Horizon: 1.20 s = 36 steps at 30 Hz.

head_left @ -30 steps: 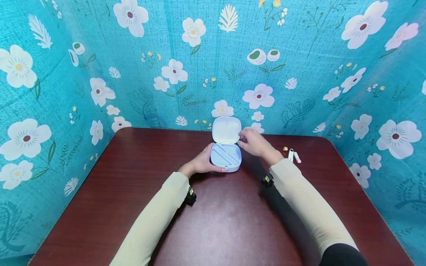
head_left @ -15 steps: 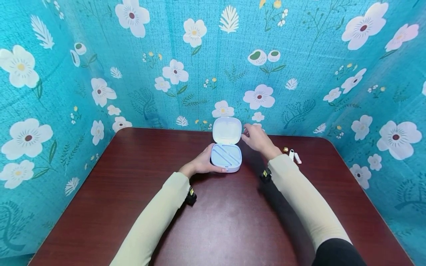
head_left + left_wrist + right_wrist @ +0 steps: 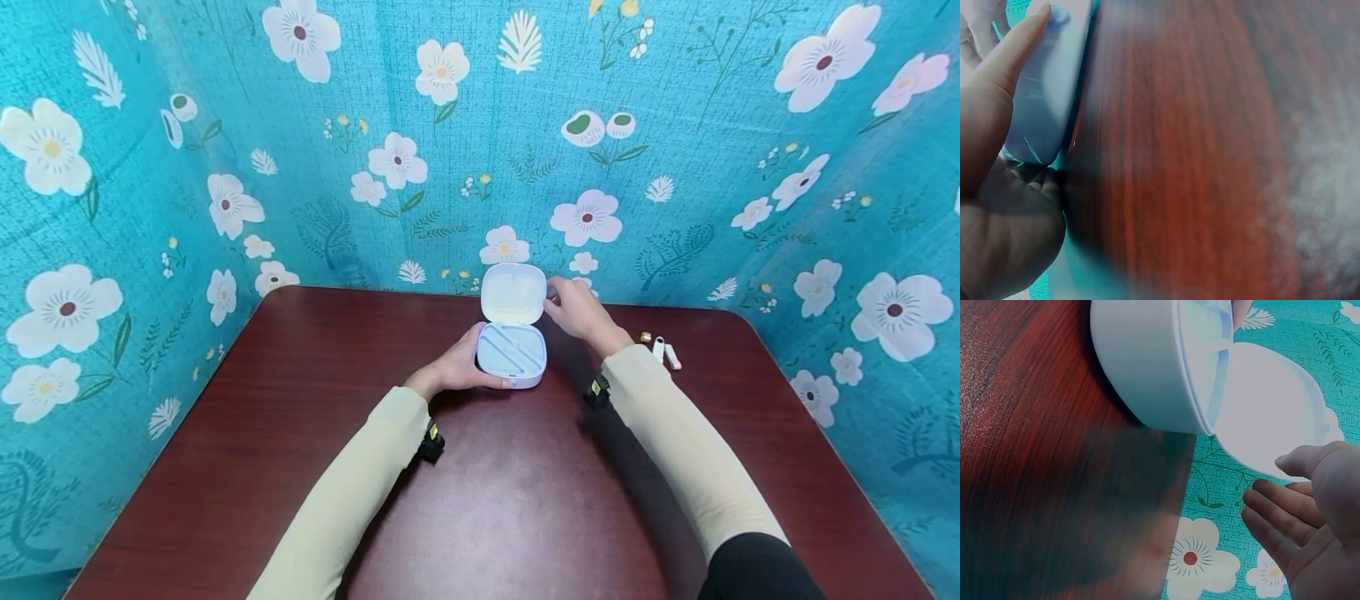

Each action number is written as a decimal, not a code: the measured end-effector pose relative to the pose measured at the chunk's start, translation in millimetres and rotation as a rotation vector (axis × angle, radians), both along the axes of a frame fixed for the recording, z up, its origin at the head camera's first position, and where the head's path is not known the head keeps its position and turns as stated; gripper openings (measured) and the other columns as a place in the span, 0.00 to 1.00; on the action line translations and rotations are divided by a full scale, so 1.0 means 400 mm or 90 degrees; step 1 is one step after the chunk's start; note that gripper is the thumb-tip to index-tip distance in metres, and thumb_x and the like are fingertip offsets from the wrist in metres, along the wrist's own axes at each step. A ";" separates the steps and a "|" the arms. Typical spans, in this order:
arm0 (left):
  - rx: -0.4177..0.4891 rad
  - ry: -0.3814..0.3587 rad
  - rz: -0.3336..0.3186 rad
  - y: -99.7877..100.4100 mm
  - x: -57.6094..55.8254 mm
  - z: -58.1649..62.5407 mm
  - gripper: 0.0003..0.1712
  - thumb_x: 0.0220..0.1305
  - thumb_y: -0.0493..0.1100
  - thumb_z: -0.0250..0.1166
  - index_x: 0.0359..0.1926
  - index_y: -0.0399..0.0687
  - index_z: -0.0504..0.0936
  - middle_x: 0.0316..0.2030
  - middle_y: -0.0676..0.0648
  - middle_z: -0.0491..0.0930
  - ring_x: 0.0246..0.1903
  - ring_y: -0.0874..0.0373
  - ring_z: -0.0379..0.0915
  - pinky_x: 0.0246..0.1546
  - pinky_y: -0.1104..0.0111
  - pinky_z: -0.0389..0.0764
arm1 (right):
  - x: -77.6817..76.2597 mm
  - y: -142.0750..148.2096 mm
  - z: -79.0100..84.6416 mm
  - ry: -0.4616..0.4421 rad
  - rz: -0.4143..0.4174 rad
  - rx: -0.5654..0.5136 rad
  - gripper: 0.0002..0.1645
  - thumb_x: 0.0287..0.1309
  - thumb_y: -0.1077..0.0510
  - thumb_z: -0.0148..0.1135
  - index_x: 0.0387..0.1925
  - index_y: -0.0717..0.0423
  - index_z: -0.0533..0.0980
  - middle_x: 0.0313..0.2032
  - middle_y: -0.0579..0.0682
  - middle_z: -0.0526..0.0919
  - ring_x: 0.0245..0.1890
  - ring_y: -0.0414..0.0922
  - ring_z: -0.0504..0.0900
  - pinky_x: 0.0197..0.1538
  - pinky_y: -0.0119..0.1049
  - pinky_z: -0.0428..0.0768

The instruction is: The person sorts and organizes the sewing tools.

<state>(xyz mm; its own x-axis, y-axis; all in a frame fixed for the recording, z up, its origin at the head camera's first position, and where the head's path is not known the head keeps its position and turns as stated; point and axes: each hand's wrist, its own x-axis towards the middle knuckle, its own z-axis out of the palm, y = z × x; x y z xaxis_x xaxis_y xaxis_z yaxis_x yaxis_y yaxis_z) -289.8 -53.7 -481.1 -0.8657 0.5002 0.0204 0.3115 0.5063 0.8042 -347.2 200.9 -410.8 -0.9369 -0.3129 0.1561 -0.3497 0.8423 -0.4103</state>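
Observation:
A pale blue-white hinged box (image 3: 527, 382) stands near the table's back edge, its lid (image 3: 513, 292) raised at the rear. Inside the base lies a blue insert (image 3: 495, 358) with slanting slots. My left hand (image 3: 457, 364) grips the base from its left side; in the left wrist view its thumb reaches along the front wall to a round latch button (image 3: 1059, 17). My right hand (image 3: 576, 310) is at the lid's right edge. In the right wrist view its thumb lies over the inner side of the lid, while the index fingertip is hidden behind it.
To the right on the dark red-brown table (image 3: 465, 500) lie a small gold piece (image 3: 646, 337), a small white piece with a hole (image 3: 659, 348) and a white stick with a pink end (image 3: 672, 357). A turquoise floral curtain (image 3: 450, 200) hangs close behind the table.
My right hand has shifted slightly up and to the right along the lid's edge, from its lower right corner. The left hand and the box have stayed in place.

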 end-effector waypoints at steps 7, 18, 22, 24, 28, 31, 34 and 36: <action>-0.007 -0.004 0.001 0.003 0.002 0.006 0.65 0.47 0.57 0.84 0.76 0.46 0.53 0.65 0.47 0.65 0.63 0.54 0.63 0.68 0.58 0.64 | 0.001 0.003 0.003 0.008 0.005 -0.030 0.23 0.71 0.59 0.58 0.61 0.70 0.73 0.50 0.67 0.85 0.48 0.59 0.85 0.51 0.54 0.82; -0.010 -0.007 0.000 0.003 -0.002 0.011 0.66 0.47 0.58 0.83 0.77 0.47 0.51 0.67 0.47 0.64 0.64 0.54 0.62 0.69 0.58 0.64 | 0.008 0.007 0.008 0.048 0.006 -0.058 0.18 0.69 0.61 0.59 0.55 0.69 0.76 0.46 0.65 0.86 0.47 0.58 0.86 0.51 0.53 0.82; -0.001 -0.001 -0.003 0.002 -0.002 0.010 0.65 0.48 0.57 0.84 0.76 0.46 0.52 0.66 0.46 0.64 0.64 0.54 0.63 0.68 0.58 0.64 | 0.014 0.007 0.009 0.064 0.009 -0.071 0.16 0.68 0.62 0.61 0.53 0.67 0.77 0.44 0.63 0.87 0.44 0.56 0.87 0.49 0.52 0.82; 0.001 -0.001 -0.002 0.002 -0.001 0.009 0.64 0.48 0.56 0.84 0.76 0.46 0.53 0.65 0.46 0.64 0.64 0.54 0.63 0.68 0.58 0.64 | 0.017 0.007 0.010 0.067 0.013 -0.079 0.15 0.68 0.62 0.61 0.53 0.67 0.78 0.44 0.63 0.87 0.44 0.56 0.87 0.49 0.52 0.83; 0.001 -0.006 0.004 0.002 0.002 0.009 0.64 0.48 0.56 0.83 0.76 0.45 0.52 0.66 0.46 0.64 0.64 0.53 0.63 0.69 0.57 0.64 | 0.023 0.005 0.009 0.063 0.022 -0.096 0.15 0.68 0.63 0.61 0.53 0.67 0.77 0.45 0.63 0.87 0.44 0.56 0.87 0.50 0.52 0.83; 0.003 -0.007 0.005 0.002 0.005 0.010 0.64 0.48 0.55 0.84 0.76 0.44 0.52 0.66 0.45 0.65 0.64 0.53 0.63 0.69 0.57 0.64 | 0.025 0.005 0.005 0.062 0.030 -0.107 0.15 0.68 0.64 0.60 0.53 0.68 0.76 0.46 0.64 0.86 0.45 0.56 0.87 0.50 0.52 0.83; 0.007 -0.007 0.003 0.002 0.007 0.009 0.64 0.48 0.55 0.84 0.76 0.44 0.52 0.65 0.44 0.65 0.64 0.52 0.63 0.69 0.57 0.64 | 0.027 0.006 0.002 0.065 0.034 -0.113 0.14 0.69 0.64 0.60 0.53 0.68 0.76 0.46 0.64 0.86 0.45 0.56 0.87 0.50 0.52 0.83; 0.006 -0.009 0.002 0.002 0.007 0.007 0.65 0.48 0.55 0.84 0.76 0.44 0.52 0.65 0.45 0.64 0.64 0.53 0.63 0.68 0.57 0.64 | 0.028 0.006 0.002 0.068 0.035 -0.115 0.14 0.69 0.64 0.60 0.53 0.68 0.76 0.45 0.64 0.86 0.45 0.56 0.87 0.50 0.52 0.83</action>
<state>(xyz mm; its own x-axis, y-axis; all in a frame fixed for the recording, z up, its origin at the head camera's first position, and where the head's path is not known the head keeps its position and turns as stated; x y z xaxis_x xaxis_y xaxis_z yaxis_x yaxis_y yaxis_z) -287.2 -52.8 -478.1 -0.8676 0.4970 0.0136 0.2988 0.4993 0.8133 -336.0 203.4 -410.2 -0.8943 -0.3217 0.3111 -0.4428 0.7367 -0.5111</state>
